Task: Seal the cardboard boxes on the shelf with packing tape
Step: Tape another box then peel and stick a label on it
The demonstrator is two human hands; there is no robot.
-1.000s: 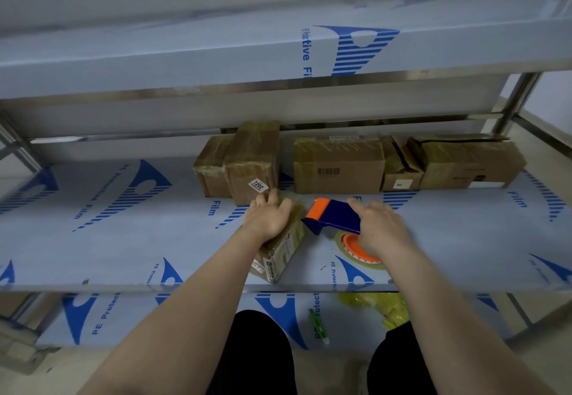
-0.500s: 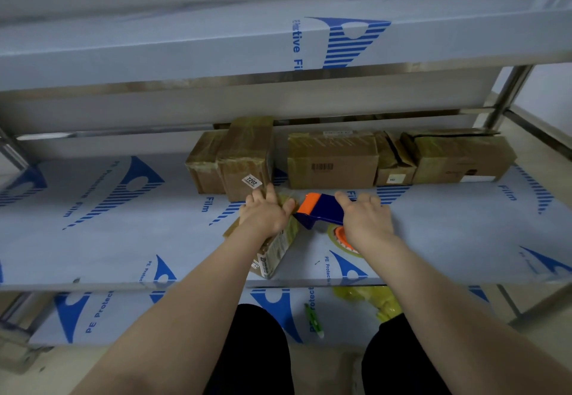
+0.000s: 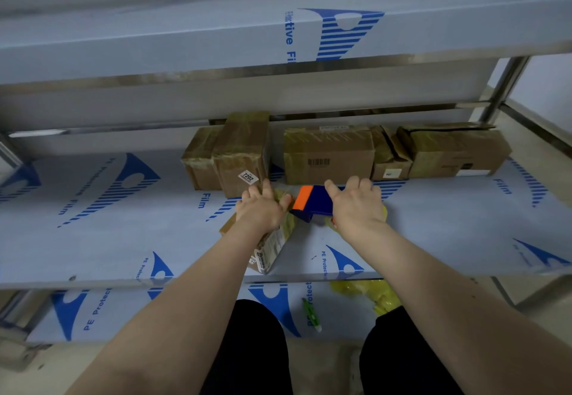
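the left hand lies palm down on a small cardboard box near the front of the middle shelf, fingers spread flat over its top, pressing rather than gripping. the box sits at a slant to the shelf edge, its near end with a printed label reaching almost to the front lip, and yellowish tape shows over its top by the left hand's thumb.

the right hand is closed over the top of a tape dispenser, a dark blue body with an orange front plate. the dispenser rests on the shelf just to the right of the small box, its orange end pointing toward the left thumb, close to it; whether they touch i cannot tell. a bit of yellowish tape roll peeks out under the right hand.

along the back of the same shelf stands a row of cardboard boxes. on the left is a tall box with a white 7202 sticker, with a lower taped box touching its left side. in the middle is a wide box with a barcode, then a small box with loose flaps, then a long box at the right end. most carry glossy yellowish tape on top.

the shelves wear blue-printed protective film. on the lower shelf lie a green marker and a crumpled yellow bag. the person's dark-clad knees sit below.
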